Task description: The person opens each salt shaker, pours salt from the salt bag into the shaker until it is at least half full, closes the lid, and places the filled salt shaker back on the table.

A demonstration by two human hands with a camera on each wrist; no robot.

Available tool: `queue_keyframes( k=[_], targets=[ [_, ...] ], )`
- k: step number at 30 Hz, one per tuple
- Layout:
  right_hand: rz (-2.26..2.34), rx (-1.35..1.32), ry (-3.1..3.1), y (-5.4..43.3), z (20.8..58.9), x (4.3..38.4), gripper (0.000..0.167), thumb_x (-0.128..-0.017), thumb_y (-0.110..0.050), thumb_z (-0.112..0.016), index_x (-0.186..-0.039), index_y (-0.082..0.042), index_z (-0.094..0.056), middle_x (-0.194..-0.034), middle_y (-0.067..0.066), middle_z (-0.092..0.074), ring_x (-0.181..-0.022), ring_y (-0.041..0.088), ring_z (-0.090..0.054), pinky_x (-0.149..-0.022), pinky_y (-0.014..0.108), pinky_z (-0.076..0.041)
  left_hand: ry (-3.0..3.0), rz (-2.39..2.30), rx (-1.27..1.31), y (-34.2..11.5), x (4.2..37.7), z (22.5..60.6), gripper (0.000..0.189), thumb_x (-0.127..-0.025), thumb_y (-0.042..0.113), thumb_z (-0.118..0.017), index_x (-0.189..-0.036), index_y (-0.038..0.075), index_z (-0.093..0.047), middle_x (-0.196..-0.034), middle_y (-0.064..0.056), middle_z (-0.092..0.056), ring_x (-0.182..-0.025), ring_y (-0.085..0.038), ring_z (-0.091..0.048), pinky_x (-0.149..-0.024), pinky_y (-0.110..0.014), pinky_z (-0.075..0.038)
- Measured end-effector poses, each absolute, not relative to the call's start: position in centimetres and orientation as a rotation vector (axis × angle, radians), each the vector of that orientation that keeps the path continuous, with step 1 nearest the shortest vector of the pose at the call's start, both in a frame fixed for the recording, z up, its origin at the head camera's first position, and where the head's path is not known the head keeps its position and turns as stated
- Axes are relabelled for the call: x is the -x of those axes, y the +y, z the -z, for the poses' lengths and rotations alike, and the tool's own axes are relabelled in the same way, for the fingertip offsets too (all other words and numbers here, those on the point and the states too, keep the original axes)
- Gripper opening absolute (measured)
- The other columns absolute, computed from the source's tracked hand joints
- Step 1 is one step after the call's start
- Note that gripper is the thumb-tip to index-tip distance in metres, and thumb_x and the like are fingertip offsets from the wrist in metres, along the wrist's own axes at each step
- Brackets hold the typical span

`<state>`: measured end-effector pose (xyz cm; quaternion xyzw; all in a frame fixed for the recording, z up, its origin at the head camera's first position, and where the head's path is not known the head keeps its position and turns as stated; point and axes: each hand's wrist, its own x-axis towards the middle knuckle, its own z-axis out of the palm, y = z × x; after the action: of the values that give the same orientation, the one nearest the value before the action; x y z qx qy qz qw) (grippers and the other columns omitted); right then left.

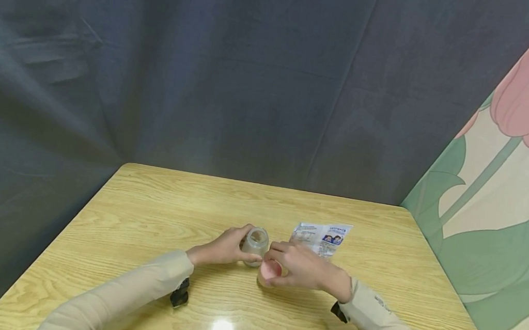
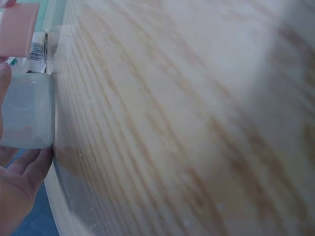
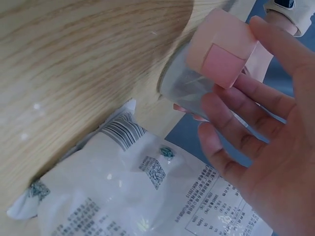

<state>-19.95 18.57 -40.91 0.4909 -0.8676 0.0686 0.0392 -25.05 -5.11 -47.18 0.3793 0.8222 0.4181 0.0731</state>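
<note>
At counter (image 1: 168, 204), clear jar (image 1: 253, 248) is gripped by L hand (image 1: 224, 246); pink cylinder (image 3: 221, 46) is held by R hand (image 1: 304, 267), w/ printed pkg (image 3: 128, 182) nearby.

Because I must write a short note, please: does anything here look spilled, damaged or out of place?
Nothing stands out: no visible spill or damage. The left hand grips the open jar, the right hand a pink round piece; a printed packet rests nearby.

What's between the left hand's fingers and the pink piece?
The jar, seen in the left wrist view; a bit of the white packet also shows between jar and pink piece. In the head view, the left thumb crosses the jar's near side.
</note>
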Motion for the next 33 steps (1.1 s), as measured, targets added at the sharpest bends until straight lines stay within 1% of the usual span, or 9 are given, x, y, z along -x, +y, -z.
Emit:
queue_keyframes(
  k=[4, 11, 16, 20, 28, 33],
  targets=[
    [-0.188, -1.522, -2.667, 18.5, 41.1, 19.9, 0.038, -0.085, -0.044, -0.076, -0.109, -0.015, -0.071, -0.096, -0.008, -0.061, -0.079, 0.002, -0.051, -0.072, 0.024, -0.045, 2.459, -1.265, -1.141, -5.2, 25.0, 47.1, 0.06, -0.088, 0.032, -0.077, -0.134, 0.003, -0.05, -0.123, -0.007, -0.064, -0.108, -0.017, -0.063, -0.088, -0.029, -0.052],
    [-0.189, -1.532, -2.71, 18.5, 41.4, 20.0, 0.038, -0.087, -0.043, -0.074, -0.111, -0.014, -0.07, -0.096, -0.008, -0.061, -0.077, 0.001, -0.048, -0.071, 0.023, -0.043, 2.454, -1.265, -1.127, -5.2, 25.0, 47.2, 0.06, -0.089, 0.032, -0.077, -0.134, 0.003, -0.05, -0.123, -0.007, -0.064, -0.108, -0.017, -0.063, -0.088, -0.03, -0.052],
    [-0.175, -1.532, -2.711, 18.4, 41.6, 20.1, 0.042, -0.087, -0.047, -0.074, -0.113, -0.014, -0.07, -0.099, -0.007, -0.062, -0.08, 0.003, -0.051, -0.073, 0.026, -0.045, 2.483, -1.244, -1.112, -5.1, 25.1, 47.3, 0.06, -0.088, 0.033, -0.078, -0.134, 0.006, -0.05, -0.122, -0.004, -0.064, -0.107, -0.015, -0.063, -0.088, -0.028, -0.051],
    [-0.17, -1.531, -2.722, 18.3, 41.7, 20.1, 0.044, -0.087, -0.049, -0.073, -0.114, -0.014, -0.07, -0.1, -0.007, -0.062, -0.082, 0.003, -0.053, -0.075, 0.027, -0.046, 2.485, -1.246, -1.1, -5.1, 25.2, 47.3, 0.06, -0.088, 0.033, -0.078, -0.135, 0.007, -0.05, -0.122, -0.003, -0.064, -0.108, -0.014, -0.062, -0.089, -0.028, -0.05],
    [-0.18, -1.55, -2.72, 18.3, 42.0, 20.3, 0.043, -0.087, -0.047, -0.073, -0.114, -0.014, -0.069, -0.103, -0.006, -0.064, -0.084, 0.003, -0.055, -0.076, 0.026, -0.047, 2.481, -1.246, -1.102, -5.2, 25.3, 47.4, 0.061, -0.088, 0.033, -0.078, -0.135, 0.007, -0.049, -0.122, -0.002, -0.064, -0.107, -0.014, -0.062, -0.088, -0.027, -0.051],
    [-0.177, -1.549, -2.728, 18.3, 42.1, 20.3, 0.043, -0.087, -0.047, -0.073, -0.114, -0.015, -0.069, -0.102, -0.006, -0.063, -0.083, 0.003, -0.055, -0.076, 0.025, -0.046, 2.477, -1.246, -1.1, -5.2, 25.3, 47.5, 0.062, -0.088, 0.033, -0.078, -0.136, 0.007, -0.049, -0.123, -0.002, -0.064, -0.108, -0.014, -0.062, -0.089, -0.028, -0.05]
  ],
)
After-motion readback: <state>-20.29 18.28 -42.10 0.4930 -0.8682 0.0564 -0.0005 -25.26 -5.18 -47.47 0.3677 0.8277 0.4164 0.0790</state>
